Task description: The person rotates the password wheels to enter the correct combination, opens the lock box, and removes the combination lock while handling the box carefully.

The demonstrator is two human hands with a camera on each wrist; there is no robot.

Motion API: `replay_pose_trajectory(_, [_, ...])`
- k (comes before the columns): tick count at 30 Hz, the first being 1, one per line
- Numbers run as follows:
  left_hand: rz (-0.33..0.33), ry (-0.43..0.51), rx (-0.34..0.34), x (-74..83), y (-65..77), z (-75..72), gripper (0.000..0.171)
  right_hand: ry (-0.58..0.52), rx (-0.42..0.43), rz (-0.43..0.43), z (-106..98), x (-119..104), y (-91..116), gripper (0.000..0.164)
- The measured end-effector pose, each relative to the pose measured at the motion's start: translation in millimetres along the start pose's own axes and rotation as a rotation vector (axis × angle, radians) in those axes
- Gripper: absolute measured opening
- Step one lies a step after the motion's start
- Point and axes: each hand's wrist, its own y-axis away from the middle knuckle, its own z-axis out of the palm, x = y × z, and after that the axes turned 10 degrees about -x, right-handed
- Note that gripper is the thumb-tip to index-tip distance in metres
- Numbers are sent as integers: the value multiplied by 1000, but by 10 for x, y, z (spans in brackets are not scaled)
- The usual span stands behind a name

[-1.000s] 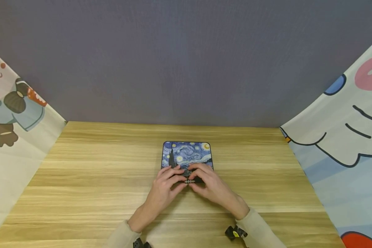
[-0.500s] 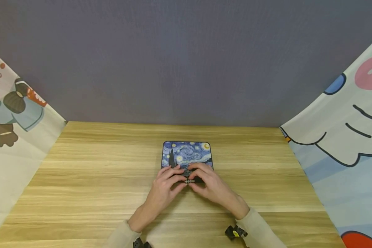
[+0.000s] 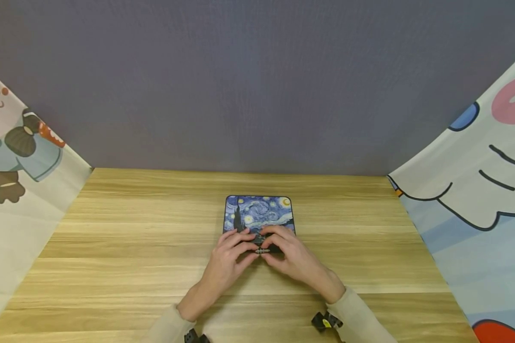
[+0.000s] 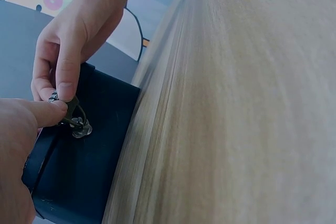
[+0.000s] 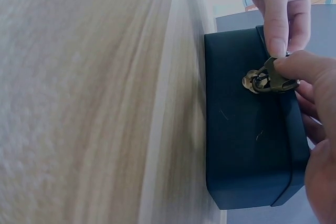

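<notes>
- A plain dark grey backdrop (image 3: 240,85) rises well beyond the fingertips of both hands; cartoon-printed pale cloths (image 3: 485,190) hang well out to the left and right of them.
- A wood-grain tabletop (image 3: 133,238) lies beneath both hands and forearms.
- A dark rectangular box (image 5: 247,145) with rounded corners and a swirling blue-and-yellow night-sky print on its lid (image 3: 259,209) stands on the tabletop, mostly just beyond the hands; its lid is down, with some fingers over the near part of the print.
- The left hand (image 3: 228,257) and right hand (image 3: 289,252) meet at the box's near side, the gap between each thumb and forefinger narrow; each pinches one end of the padlock.
- A small bronze-coloured metal padlock (image 5: 276,81) sits between the two hands' fingertips, at the front of the box; a ridged strip on it looks like number wheels, too small to read.
- A shiny, scalloped metal clasp plate (image 5: 251,81) shows just beside the thumbs; the padlock's shackle (image 5: 261,88) appears to pass through its loop.
- Progress, as judged: the lid is closed and the padlock is at the clasp; handling of the padlock seems unfinished, and whether the shackle is latched cannot be told.
</notes>
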Motion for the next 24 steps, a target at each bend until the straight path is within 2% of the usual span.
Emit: replay_pose_trajectory(24, [12,1,11,-10,12,18,24,-3,2,13,11,-8,11,23])
